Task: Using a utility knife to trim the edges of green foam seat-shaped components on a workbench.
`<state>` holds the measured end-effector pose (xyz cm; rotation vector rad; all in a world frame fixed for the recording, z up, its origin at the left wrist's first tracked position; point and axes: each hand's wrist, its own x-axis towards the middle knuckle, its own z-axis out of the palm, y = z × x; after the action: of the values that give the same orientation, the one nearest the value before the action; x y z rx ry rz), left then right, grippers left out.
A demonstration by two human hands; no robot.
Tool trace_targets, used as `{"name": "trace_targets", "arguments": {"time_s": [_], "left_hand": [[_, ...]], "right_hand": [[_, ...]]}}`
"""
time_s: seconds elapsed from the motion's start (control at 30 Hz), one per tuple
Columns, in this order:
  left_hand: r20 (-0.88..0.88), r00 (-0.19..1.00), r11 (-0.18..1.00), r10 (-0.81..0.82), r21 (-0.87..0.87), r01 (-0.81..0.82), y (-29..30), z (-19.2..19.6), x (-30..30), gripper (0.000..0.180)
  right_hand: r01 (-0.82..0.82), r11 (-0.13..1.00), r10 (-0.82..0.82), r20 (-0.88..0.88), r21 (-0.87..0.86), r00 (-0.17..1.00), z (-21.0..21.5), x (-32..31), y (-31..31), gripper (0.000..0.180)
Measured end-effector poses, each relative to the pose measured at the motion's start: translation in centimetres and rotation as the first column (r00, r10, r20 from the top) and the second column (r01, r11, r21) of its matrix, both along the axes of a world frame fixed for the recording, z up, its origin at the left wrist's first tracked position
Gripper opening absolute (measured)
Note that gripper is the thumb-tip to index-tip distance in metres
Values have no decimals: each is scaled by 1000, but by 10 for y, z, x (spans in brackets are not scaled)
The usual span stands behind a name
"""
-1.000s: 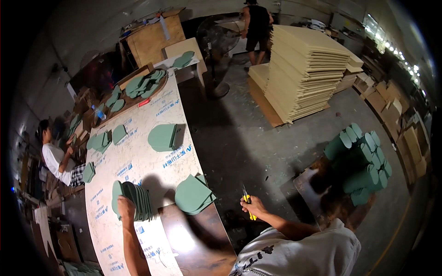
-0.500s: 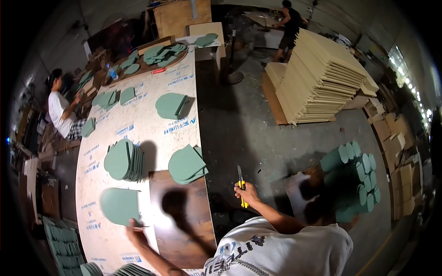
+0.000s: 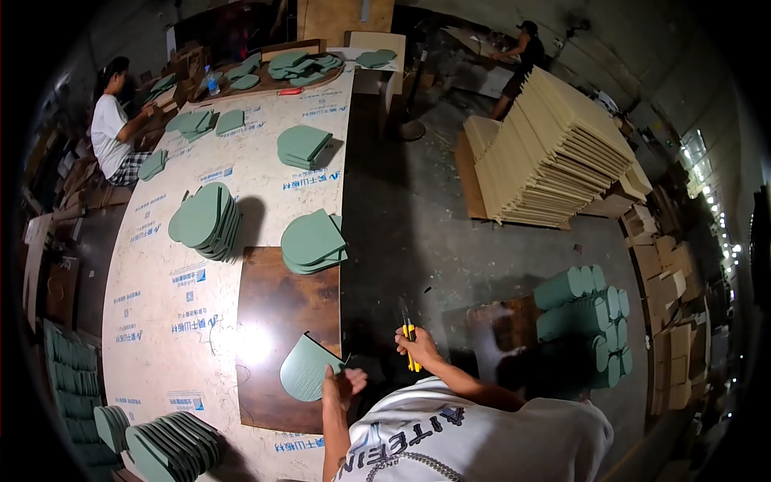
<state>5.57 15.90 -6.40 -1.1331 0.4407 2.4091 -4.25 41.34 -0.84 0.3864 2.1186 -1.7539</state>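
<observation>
A flat green piece (image 3: 305, 371), rounded on one side and straight-edged on the other, lies over a dark brown board (image 3: 269, 394) near the table's right edge. Fingers of my left hand (image 3: 341, 384) touch its near right side; they are apart, one part of the hand reaching past the piece. In my right hand (image 3: 421, 349), held off the table's edge above the floor, is a yellow utility knife (image 3: 410, 331) with its blade out and pointing away from me. Beyond the board sits a small stack of green pieces (image 3: 312, 241).
A taller green stack (image 3: 205, 221) stands on the white table (image 3: 144, 281); more pieces (image 3: 173, 446) stand in a row at the near left. Green bundles (image 3: 582, 321) are on the right. Past them rises a stack of tan boards (image 3: 554, 153). One person (image 3: 112, 128) sits left; another (image 3: 524, 60) stands far off.
My left hand has come right, and a green piece now lies on the brown board beneath it. The right hand still holds the knife. The whole view has shifted.
</observation>
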Motion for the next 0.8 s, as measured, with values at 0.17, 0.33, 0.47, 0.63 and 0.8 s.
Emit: {"name": "trace_targets", "arguments": {"time_s": [0.17, 0.33, 0.47, 0.63, 0.8], "left_hand": [[105, 931, -355, -349, -935, -27, -45, 25, -23, 66], [352, 837, -719, -419, -692, -69, -78, -11, -8, 70], [347, 909, -733, -229, -676, 74, -63, -19, 3, 57], [168, 960, -622, -223, -783, -7, -50, -8, -43, 40], [232, 961, -742, -150, -669, 46, -44, -18, -51, 38]], "right_hand": [[74, 994, -66, 108, -77, 992, 15, 9, 10, 25], [26, 999, -19, 260, -24, 965, 9, 19, 20, 34], [-32, 998, 47, 311, -55, 949, -12, 27, 22, 25], [-223, 969, 245, 311, -103, 918, -23, 16, 11, 27], [-489, 872, 468, 349, -32, 812, 4, 5, -30, 26]]}}
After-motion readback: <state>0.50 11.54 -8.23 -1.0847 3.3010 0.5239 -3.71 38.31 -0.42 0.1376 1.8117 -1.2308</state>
